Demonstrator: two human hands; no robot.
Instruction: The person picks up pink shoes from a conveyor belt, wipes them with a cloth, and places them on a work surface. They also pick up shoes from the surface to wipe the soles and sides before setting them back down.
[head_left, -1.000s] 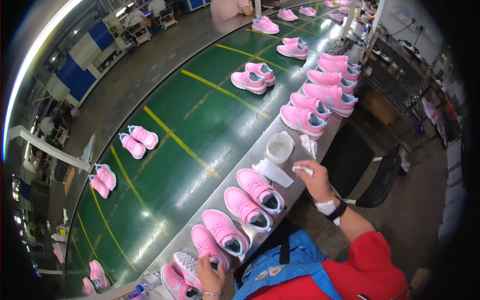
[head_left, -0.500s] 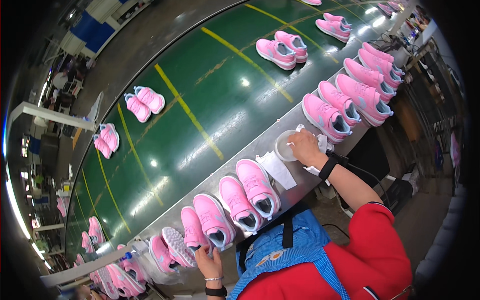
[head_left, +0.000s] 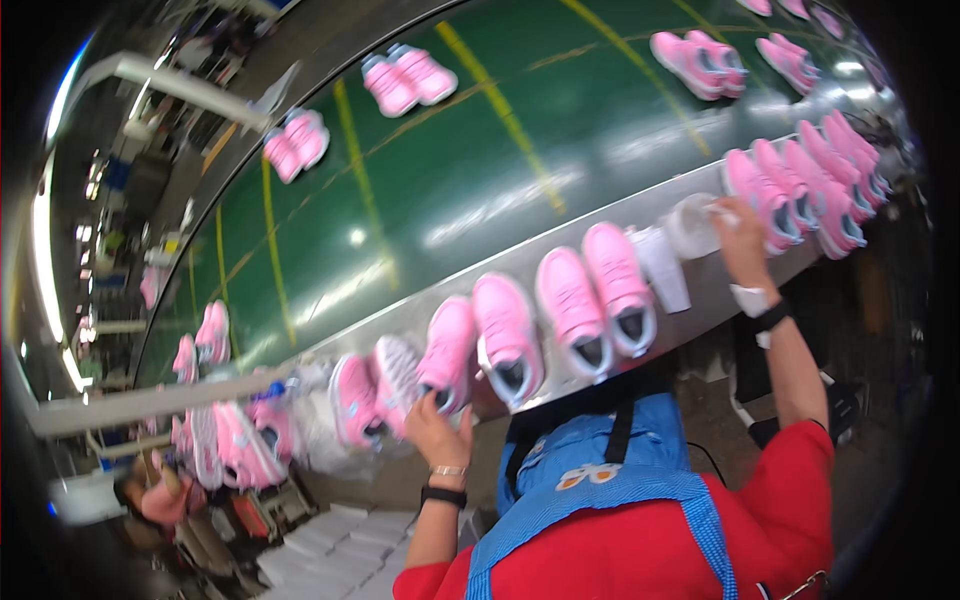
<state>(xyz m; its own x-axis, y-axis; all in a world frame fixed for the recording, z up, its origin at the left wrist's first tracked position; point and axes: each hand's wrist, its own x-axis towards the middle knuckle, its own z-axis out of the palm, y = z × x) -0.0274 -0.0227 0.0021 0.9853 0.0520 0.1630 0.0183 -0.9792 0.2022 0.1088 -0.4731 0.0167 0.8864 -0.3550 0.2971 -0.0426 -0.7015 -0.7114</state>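
My left hand (head_left: pixel 436 432) holds the heel of a pink sneaker (head_left: pixel 449 345), the first of its pair, fingers at the shoe's opening. Its mate (head_left: pixel 508 335) stands just to the right. My right hand (head_left: pixel 742 238) is closed at the right rim of a round whitish container (head_left: pixel 690 226); something small and white shows at the fingertips, too blurred to name. A white cloth (head_left: pixel 660 268) lies left of the container. Beside the cloth stands another pair of pink sneakers (head_left: pixel 572 310). Left of my left hand, one sneaker shows its white sole (head_left: pixel 397 380).
Several pink sneakers (head_left: pixel 775 195) line the right end of the metal ledge (head_left: pixel 560 245). Beyond lies a green conveyor belt (head_left: pixel 430 210) with yellow lines and spaced pairs of shoes. More sneakers (head_left: pixel 235 440) are at the left, behind a whitish bar (head_left: pixel 160 400). A person (head_left: pixel 165 490) is at lower left.
The view has swung, so the ledge sits differently in it. The sneaker at my left hand is now tilted and farther from its mate. My right hand has drawn back to the container's rim.
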